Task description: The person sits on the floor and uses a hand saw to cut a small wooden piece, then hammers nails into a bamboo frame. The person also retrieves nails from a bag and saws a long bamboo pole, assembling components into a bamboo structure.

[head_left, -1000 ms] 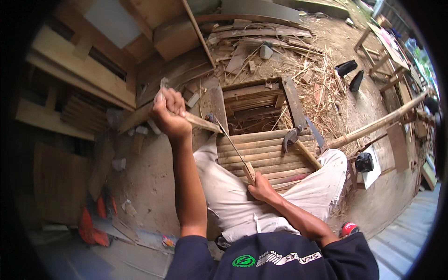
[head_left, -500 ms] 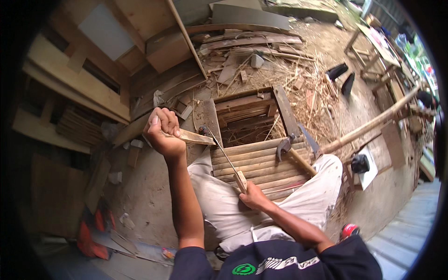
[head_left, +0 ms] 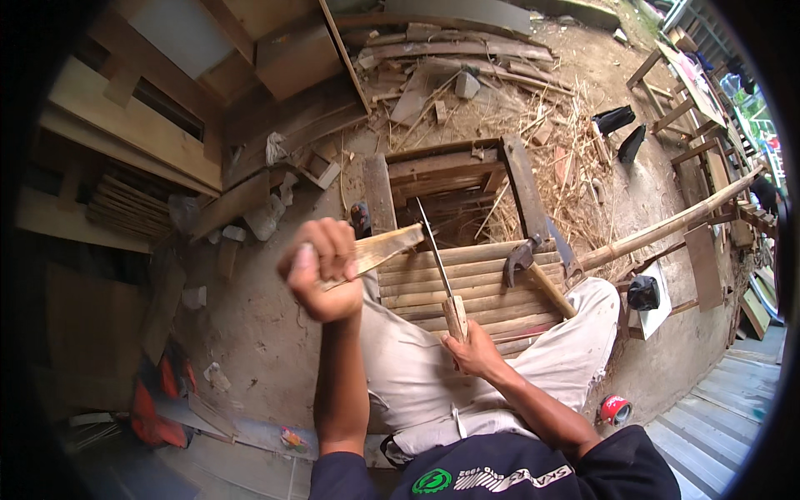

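My left hand, slightly blurred, is closed around a flat split strip of bamboo or wood that points right. In my right hand is the wooden handle of a knife, its long narrow blade pointing away from me. The blade's middle stands close to the strip's free end; whether they touch I cannot tell. Both are above a low bench of bamboo slats between my legs. A claw hammer lies across the slats at the right, with a saw beside it.
Beyond the slats is an open wooden frame. Shavings and wood scraps cover the ground farther off. A bamboo pole slants at the right, near a black bundle. Wooden panels stand at the left; a red can lies low right.
My left hand has come nearer and to the right with the strip, whose end has lifted. The knife has swung more upright and moved slightly right. The view has shifted a little.
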A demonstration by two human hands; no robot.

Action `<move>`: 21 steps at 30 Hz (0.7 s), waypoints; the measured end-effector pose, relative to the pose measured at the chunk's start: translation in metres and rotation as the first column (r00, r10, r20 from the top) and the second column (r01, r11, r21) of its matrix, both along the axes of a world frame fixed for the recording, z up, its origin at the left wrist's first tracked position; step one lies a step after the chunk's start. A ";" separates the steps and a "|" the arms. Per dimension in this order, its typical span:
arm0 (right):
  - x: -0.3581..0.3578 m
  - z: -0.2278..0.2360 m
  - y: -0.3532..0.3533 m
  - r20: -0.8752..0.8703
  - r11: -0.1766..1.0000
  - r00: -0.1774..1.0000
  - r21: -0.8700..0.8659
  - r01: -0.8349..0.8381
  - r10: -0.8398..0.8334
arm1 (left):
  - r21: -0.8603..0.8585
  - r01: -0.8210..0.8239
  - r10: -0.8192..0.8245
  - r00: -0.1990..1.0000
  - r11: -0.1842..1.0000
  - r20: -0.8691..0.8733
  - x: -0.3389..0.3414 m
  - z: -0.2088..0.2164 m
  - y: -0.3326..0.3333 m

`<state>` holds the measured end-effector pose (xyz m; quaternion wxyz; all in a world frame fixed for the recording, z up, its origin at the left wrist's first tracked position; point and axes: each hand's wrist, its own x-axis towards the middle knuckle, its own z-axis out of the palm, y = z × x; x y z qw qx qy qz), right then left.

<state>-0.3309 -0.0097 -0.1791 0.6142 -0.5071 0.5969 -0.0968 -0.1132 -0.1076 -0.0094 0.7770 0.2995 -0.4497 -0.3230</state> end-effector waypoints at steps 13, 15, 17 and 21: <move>0.043 0.046 -0.055 0.298 0.953 0.954 0.276 -0.127 0.041 | 0.089 -0.147 0.142 0.988 0.985 0.058 0.041 0.028 -0.039; 0.048 0.074 -0.059 0.126 0.850 0.972 -0.515 -0.108 0.200 | 0.101 -0.169 0.160 0.983 0.981 0.090 0.041 0.026 -0.041; 0.047 0.087 -0.058 0.365 0.837 0.924 -0.536 0.108 0.114 | 0.138 -0.219 0.211 0.975 0.966 0.071 0.040 0.025 -0.042; 0.055 0.046 -0.040 0.384 0.755 0.923 -0.614 0.231 0.030 | 0.123 -0.208 0.202 0.977 0.970 0.064 0.042 0.026 -0.046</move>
